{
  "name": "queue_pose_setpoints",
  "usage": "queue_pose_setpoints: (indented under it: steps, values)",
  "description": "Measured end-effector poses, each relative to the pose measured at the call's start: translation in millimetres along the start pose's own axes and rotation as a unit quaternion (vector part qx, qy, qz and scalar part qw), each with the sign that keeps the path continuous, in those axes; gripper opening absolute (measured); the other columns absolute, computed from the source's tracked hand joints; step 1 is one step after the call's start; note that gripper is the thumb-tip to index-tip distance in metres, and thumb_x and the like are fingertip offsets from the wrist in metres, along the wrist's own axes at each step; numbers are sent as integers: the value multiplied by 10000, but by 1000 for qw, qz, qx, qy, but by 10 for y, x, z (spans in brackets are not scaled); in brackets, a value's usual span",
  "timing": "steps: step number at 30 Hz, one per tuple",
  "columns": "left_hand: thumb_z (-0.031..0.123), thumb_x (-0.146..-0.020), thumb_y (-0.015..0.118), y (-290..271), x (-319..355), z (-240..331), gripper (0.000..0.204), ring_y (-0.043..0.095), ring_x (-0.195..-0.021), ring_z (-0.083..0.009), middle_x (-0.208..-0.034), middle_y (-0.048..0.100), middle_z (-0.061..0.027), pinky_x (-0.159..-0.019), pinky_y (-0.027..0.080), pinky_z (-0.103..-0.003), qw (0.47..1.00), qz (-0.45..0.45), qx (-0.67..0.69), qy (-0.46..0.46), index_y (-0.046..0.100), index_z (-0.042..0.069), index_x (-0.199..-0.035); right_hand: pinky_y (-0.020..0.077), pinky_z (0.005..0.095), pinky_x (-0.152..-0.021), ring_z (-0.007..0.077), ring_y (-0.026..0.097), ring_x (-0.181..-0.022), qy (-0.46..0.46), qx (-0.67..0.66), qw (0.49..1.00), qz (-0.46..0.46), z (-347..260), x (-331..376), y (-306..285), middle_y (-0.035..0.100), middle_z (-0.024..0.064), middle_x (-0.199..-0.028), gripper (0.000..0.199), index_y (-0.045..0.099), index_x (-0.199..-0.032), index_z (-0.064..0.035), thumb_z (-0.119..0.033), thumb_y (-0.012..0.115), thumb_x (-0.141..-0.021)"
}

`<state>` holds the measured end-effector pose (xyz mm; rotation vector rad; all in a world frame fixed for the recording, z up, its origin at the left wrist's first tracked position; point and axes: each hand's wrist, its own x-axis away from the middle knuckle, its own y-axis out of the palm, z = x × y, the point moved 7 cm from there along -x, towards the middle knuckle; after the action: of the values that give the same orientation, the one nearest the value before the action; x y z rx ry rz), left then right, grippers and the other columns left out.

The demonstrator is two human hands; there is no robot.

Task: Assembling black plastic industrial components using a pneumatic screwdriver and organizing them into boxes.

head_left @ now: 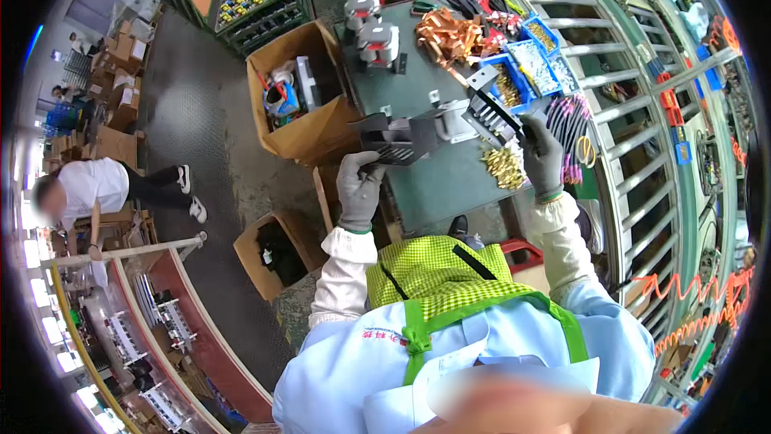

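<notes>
I see my left hand (359, 185) in a grey glove, closed around the near edge of a dark grey metal part (418, 135) with slots in it. The part sits over the near left side of the green table (438, 185). My right hand (542, 154), gloved too, is shut on the far right end of the same part, where ribbed dark fins (491, 113) stick up. So both hands hold it just above the table.

Right beside the part, on the near right of the table, lies a pile of small brass pieces (504, 166). Blue bins (536, 61) full of tiny parts stand at the far right of the table. Copper strips (450, 32) lie in a heap at the far side. Two grey blocks (371, 28) stand at the far left corner. A brown cardboard box (309, 133) stands on the floor just left of the table. A person in a white shirt (92, 185) bends down well to the left of the table.
</notes>
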<state>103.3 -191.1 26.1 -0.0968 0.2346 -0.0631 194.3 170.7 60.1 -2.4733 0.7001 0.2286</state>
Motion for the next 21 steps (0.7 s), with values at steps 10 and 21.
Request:
queue_pose_setpoints:
  steps: [10,21]
  values:
    - [7,-714,723,1611,41,116,259,598,-814,-343,-864,586,-120,-708,494,-398,953,-243,-146,108,645,96,-945,518,348,-878,300,674,-1024,35,23,999,4,1339,-1167,-360,681,179,-1088,372,619,-1188,-57,24,593,-825]
    - [124,-784,665,1304,416,-1195,326,576,-1081,-376,-1083,608,-154,-899,491,-462,926,-175,-334,8,621,153,-1106,479,406,-964,327,581,-1195,111,93,974,-174,1858,-1481,366,577,184,-1320,666,355,-1464,-210,-84,637,-873]
